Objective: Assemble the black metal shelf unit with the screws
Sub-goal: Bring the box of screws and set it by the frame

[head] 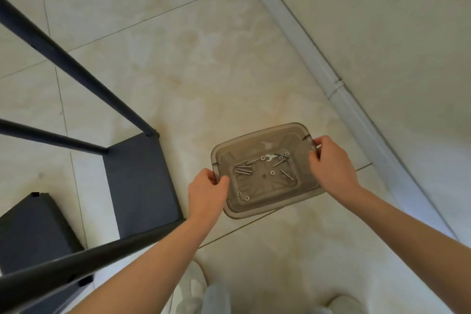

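above the floor tiles [178, 64], fingers of left hand [206, 195] and right hand [331, 164] clutch a tray [257, 211] of blurry screws [243, 170].

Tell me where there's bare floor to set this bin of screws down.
Bare tile lies around and beyond the bin, bordered by the black poles on the left and the white wall trim on the right. The left is crowded with poles and two dark shelf panels; your shoes fill the near floor.
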